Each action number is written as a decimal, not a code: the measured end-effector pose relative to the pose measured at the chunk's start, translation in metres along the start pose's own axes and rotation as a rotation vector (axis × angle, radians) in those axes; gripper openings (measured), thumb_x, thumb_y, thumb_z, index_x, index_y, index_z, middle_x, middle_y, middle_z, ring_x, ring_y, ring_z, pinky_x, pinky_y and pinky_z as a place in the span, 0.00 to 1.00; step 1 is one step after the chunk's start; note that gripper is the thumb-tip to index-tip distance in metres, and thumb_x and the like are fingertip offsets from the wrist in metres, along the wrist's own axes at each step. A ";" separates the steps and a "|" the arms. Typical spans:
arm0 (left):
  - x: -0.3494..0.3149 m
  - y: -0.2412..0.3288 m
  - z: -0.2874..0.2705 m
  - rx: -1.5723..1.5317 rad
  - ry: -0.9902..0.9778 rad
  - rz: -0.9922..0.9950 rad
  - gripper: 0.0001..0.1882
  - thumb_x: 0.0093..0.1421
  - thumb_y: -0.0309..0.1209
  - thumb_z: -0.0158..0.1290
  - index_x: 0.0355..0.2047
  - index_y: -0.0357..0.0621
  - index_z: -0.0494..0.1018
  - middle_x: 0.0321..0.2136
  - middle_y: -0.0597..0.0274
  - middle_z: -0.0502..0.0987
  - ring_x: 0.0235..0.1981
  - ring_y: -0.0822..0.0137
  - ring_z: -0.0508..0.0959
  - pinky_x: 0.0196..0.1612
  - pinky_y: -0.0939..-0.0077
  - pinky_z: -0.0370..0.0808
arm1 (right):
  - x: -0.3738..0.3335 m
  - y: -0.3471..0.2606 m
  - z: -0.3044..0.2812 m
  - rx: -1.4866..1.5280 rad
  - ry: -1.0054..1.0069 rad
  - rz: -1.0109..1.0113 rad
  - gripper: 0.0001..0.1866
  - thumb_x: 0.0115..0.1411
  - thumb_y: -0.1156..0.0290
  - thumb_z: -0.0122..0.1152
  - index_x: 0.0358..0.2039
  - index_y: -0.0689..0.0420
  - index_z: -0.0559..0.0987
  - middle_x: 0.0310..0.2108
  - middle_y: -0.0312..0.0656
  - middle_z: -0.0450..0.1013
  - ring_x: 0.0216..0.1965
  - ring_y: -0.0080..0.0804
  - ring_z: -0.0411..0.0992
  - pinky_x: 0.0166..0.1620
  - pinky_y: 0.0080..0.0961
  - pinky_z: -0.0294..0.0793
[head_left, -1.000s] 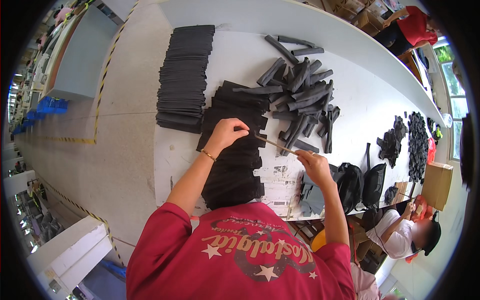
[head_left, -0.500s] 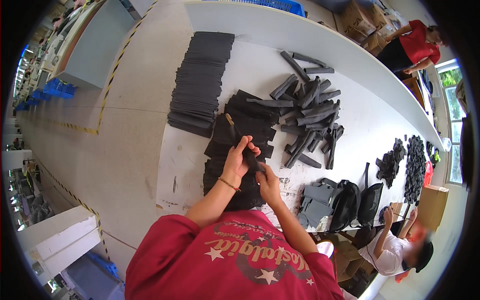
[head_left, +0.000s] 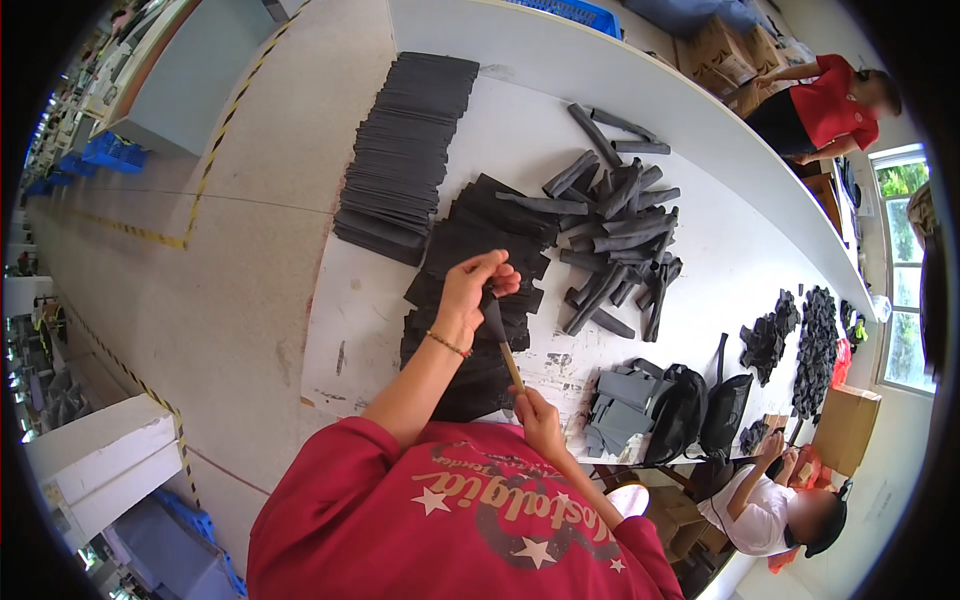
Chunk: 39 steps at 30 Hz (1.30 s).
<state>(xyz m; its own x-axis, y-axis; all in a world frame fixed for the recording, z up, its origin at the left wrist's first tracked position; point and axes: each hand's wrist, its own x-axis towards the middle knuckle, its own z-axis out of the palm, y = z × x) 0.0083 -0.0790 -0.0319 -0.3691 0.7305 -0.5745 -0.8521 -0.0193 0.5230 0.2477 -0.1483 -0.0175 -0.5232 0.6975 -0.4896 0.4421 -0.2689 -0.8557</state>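
Black fabric strip is between my two hands, over the near part of the white counter, and it looks narrow and slightly tilted. With my left hand I hold its upper end; the fingers are bent around it, and they hide some of the grip from me. My right hand is lower and nearer to the red shirt, closed around a thin light-brown stick. This stick reaches up to the lower end of the strip, but I cannot tell how far it goes inside. Under and around my left hand I see a pile of black flat pieces, which overlap one another. Beyond it, to the left, stands a long row of dark folded pieces, pressed closely together. To the right, dark rolled tubes lie in a loose heap, crossing in many directions. Nearer to the right edge I find grey flat pieces, just beside a black bag. Farther right, a person in white sits near a cardboard box.
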 end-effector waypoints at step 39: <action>-0.063 -0.036 0.040 0.409 -0.599 -0.167 0.19 0.67 0.43 0.42 0.28 0.39 0.66 0.18 0.64 0.69 0.12 0.77 0.64 0.17 0.80 0.61 | 0.120 -0.121 -0.054 0.209 0.531 -0.539 0.04 0.61 0.71 0.59 0.31 0.57 0.75 0.17 0.24 0.61 0.16 0.11 0.54 0.19 0.12 0.48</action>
<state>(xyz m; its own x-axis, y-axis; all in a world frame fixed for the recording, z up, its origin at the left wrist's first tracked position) 0.0774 -0.0974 0.0103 0.1179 0.9508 -0.2864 -0.6298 0.2946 0.7187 0.1706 0.0036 0.0360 -0.1848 0.9774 0.1030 0.0519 0.1143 -0.9921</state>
